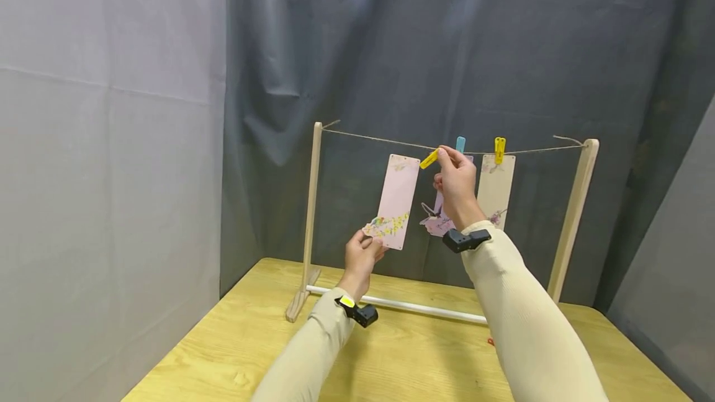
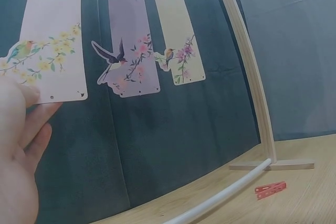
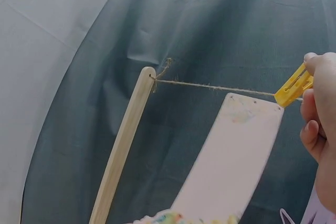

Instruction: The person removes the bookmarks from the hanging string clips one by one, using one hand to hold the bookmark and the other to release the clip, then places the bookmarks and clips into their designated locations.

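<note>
My left hand [image 1: 360,262] pinches the lower end of a pink bookmark card [image 1: 398,197], printed with a bird and yellow blossoms. The card stands slightly tilted, its top edge close below the twine [image 1: 380,139]. Between thumb and fingers of my right hand [image 1: 459,185] is a yellow clothespin [image 3: 294,86], its tip near the card's top right corner in the right wrist view. Behind the right hand hangs a purple swallow card [image 2: 131,40], under a blue clothespin [image 1: 460,144]. Farther right, another yellow clothespin [image 1: 499,149] holds a cream card [image 1: 496,188] on the twine.
Two wooden posts [image 1: 312,203] carry the twine, with a white rod [image 1: 424,309] joining them low down. A red clothespin [image 2: 270,188] lies on the wooden table [image 1: 223,352] near the right post's foot. Grey curtains [image 1: 391,36] stand behind.
</note>
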A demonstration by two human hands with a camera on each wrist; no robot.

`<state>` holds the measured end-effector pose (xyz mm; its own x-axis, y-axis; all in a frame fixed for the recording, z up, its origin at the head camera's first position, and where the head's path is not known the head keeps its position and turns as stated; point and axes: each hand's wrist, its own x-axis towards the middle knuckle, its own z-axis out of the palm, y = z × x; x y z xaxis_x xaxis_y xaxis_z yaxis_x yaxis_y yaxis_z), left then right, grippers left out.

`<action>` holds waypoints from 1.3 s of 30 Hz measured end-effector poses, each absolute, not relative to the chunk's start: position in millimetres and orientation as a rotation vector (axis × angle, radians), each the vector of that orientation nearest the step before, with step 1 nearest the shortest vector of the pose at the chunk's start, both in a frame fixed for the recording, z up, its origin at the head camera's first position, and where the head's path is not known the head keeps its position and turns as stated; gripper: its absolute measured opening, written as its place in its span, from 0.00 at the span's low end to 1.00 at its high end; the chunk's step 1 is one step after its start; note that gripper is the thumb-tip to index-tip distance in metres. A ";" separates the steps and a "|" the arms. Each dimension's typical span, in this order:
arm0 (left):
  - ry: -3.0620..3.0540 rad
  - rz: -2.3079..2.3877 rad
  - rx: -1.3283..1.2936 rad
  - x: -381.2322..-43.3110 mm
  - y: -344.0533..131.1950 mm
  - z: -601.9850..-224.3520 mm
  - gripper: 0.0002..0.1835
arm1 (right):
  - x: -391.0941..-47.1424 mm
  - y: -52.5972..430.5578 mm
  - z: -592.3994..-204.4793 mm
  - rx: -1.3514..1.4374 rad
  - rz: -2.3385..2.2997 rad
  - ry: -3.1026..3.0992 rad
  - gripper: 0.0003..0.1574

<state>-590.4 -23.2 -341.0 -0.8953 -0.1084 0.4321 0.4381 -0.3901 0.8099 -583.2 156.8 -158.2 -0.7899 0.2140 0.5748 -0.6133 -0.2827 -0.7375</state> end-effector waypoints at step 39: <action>-1.499 -2.279 -0.393 -575.0 -64.2 -340.2 0.15 | -565.4 185.2 -186.5 0.535 2.118 -1.512 0.08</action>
<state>-575.0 -64.2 -340.2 -0.8873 -0.1620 0.4317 0.4606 -0.3567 0.8128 -565.4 185.2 -186.5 -0.8086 0.1556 0.5675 -0.5872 -0.2742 -0.7615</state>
